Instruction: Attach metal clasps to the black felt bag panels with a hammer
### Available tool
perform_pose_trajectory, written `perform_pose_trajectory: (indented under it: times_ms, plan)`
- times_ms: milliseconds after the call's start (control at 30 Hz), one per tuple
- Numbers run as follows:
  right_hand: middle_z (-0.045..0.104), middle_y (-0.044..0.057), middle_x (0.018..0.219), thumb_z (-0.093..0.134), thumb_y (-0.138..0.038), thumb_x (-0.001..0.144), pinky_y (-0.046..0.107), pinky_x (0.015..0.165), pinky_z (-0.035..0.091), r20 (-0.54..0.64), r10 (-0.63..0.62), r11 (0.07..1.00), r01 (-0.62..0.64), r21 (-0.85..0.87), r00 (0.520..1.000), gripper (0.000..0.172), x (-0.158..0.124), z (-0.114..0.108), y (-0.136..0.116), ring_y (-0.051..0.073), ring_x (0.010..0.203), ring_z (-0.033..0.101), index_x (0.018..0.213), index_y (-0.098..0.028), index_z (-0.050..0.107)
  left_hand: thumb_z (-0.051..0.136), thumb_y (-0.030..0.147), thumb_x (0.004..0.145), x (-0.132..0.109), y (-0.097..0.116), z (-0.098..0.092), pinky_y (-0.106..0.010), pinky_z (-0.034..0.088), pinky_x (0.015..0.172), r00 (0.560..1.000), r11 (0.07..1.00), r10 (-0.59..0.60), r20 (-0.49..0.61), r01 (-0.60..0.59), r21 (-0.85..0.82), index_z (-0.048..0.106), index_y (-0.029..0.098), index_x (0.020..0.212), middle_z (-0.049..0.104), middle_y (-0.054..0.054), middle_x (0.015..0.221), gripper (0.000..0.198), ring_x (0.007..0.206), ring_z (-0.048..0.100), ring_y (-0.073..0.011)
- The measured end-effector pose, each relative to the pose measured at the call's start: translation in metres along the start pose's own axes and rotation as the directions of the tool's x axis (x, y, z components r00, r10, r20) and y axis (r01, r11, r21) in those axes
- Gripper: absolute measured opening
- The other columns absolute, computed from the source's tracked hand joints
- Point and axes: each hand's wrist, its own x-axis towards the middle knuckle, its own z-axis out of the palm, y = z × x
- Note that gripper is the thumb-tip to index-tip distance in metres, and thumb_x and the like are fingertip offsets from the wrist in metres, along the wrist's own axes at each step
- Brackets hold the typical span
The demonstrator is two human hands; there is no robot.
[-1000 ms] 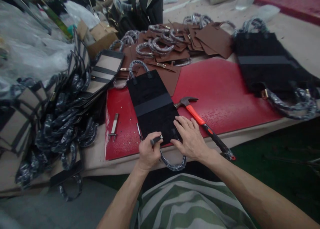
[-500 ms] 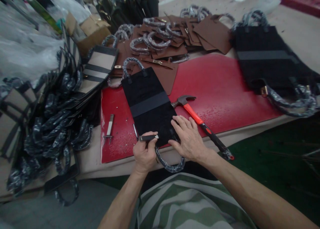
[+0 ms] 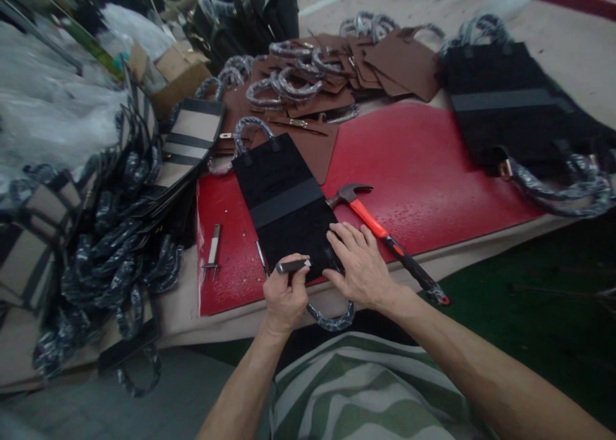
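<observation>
A black bag panel (image 3: 269,170) with a grey band across it lies on the red board, its plastic-wrapped handles at the far and near ends. My left hand (image 3: 285,296) is closed around a dark, short pen-like tool (image 3: 291,267) with a pale pointed tip, held over the panel's near end. Whether the tip touches the panel I cannot tell. Spread flat, my right hand (image 3: 359,260) rests on the panel's near right edge. The near handle (image 3: 332,321) hangs past the board edge between my hands. A claw hammer (image 3: 373,219) with an orange and black grip lies just right of the panel.
On the red board (image 3: 418,164), a small metal pronged tool (image 3: 212,251) and a thin pen-like stick (image 3: 261,257) lie left of the panel. Brown bag panels (image 3: 404,61) are heaped behind, black-and-beige ones (image 3: 192,126) at left, black ones (image 3: 514,87) at right.
My left hand has shifted slightly right with the tool over the panel. My right hand stays flat in place. The whole view has moved a little.
</observation>
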Motion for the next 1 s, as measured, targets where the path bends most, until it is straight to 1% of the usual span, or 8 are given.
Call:
perform_pose_trajectory:
  times_ms: [200, 467, 600, 700, 767, 867, 933, 1000]
  plan:
    - [0.041, 0.017, 0.152, 0.065, -0.042, 0.082, 0.054, 0.118, 0.017, -0.014, -0.002, 1.000, 0.002, 0.012, 1.000, 0.070, -0.001, 0.001, 0.000, 0.035, 0.140, 0.031, 0.141, -0.009, 0.047, 0.055, 0.021, 0.092, 0.004, -0.001, 0.002, -0.030, 0.058, 0.083, 0.999, 0.999, 0.032, -0.019, -0.031, 0.026, 0.066, 0.017, 0.098, 0.074, -0.006, 0.092, 0.013, 0.088, 0.072, -0.0175]
    - [0.041, 0.017, 0.152, 0.066, -0.042, 0.082, 0.055, 0.118, 0.017, -0.011, -0.007, 1.000, 0.007, 0.015, 1.000, 0.070, -0.001, -0.001, 0.001, 0.035, 0.140, 0.032, 0.140, -0.008, 0.047, 0.054, 0.019, 0.093, 0.005, 0.000, 0.003, -0.029, 0.057, 0.083, 0.998, 0.997, 0.055, -0.010, -0.054, 0.052, 0.064, 0.018, 0.101, 0.073, -0.006, 0.094, 0.013, 0.089, 0.071, -0.0173]
    - [0.040, 0.018, 0.153, 0.065, -0.041, 0.083, 0.055, 0.118, 0.017, -0.014, -0.009, 1.000, 0.009, 0.025, 1.000, 0.069, -0.002, 0.001, 0.001, 0.036, 0.140, 0.031, 0.140, -0.008, 0.048, 0.052, 0.017, 0.093, 0.007, 0.003, 0.006, -0.028, 0.056, 0.082, 0.994, 0.989, 0.110, -0.002, -0.109, 0.102, 0.063, 0.017, 0.101, 0.072, -0.006, 0.093, 0.014, 0.088, 0.071, -0.0172]
    - [0.040, 0.019, 0.152, 0.066, -0.041, 0.082, 0.057, 0.117, 0.017, -0.029, -0.008, 0.999, 0.009, 0.045, 1.000, 0.069, -0.002, 0.002, 0.002, 0.037, 0.140, 0.031, 0.140, -0.007, 0.048, 0.052, 0.015, 0.093, 0.008, 0.002, 0.009, -0.027, 0.056, 0.080, 0.987, 0.978, 0.159, 0.030, -0.161, 0.133, 0.062, 0.017, 0.102, 0.072, -0.007, 0.094, 0.014, 0.087, 0.070, -0.0167]
    - [0.043, 0.020, 0.150, 0.066, -0.043, 0.083, 0.058, 0.115, 0.020, -0.037, -0.039, 0.995, 0.042, 0.092, 0.999, 0.066, -0.001, -0.001, 0.005, 0.037, 0.138, 0.033, 0.137, -0.009, 0.050, 0.052, 0.015, 0.093, 0.008, 0.001, 0.009, -0.027, 0.056, 0.079, 0.983, 0.973, 0.177, 0.048, -0.182, 0.144, 0.061, 0.017, 0.103, 0.072, -0.007, 0.094, 0.013, 0.086, 0.070, -0.0164]
    - [0.052, 0.018, 0.139, 0.061, -0.039, 0.087, 0.051, 0.109, 0.034, -0.081, -0.090, 0.977, 0.104, 0.187, 0.993, 0.053, -0.004, -0.016, 0.014, 0.032, 0.130, 0.044, 0.131, -0.012, 0.053, 0.052, 0.014, 0.092, 0.008, -0.001, 0.010, -0.026, 0.055, 0.077, 0.982, 0.972, 0.180, 0.056, -0.186, 0.143, 0.059, 0.017, 0.103, 0.071, -0.006, 0.093, 0.013, 0.084, 0.070, -0.0161]
    - [0.056, 0.017, 0.131, 0.059, -0.032, 0.089, 0.045, 0.102, 0.041, -0.134, -0.014, 0.990, 0.033, 0.141, 0.991, 0.042, -0.007, -0.032, 0.023, 0.030, 0.121, 0.050, 0.126, -0.012, 0.056, 0.052, 0.015, 0.092, 0.008, -0.001, 0.011, -0.026, 0.055, 0.075, 0.984, 0.976, 0.164, 0.062, -0.171, 0.135, 0.059, 0.017, 0.101, 0.071, -0.006, 0.092, 0.012, 0.082, 0.070, -0.0160]
    - [0.059, 0.018, 0.122, 0.060, -0.027, 0.087, 0.045, 0.094, 0.044, -0.144, 0.127, 0.991, -0.130, -0.011, 0.981, 0.034, -0.010, -0.048, 0.034, 0.032, 0.112, 0.053, 0.117, -0.012, 0.059, 0.053, 0.016, 0.091, 0.008, -0.001, 0.011, -0.025, 0.054, 0.073, 0.987, 0.981, 0.144, 0.065, -0.151, 0.123, 0.059, 0.019, 0.100, 0.070, -0.005, 0.090, 0.011, 0.080, 0.070, -0.0157]
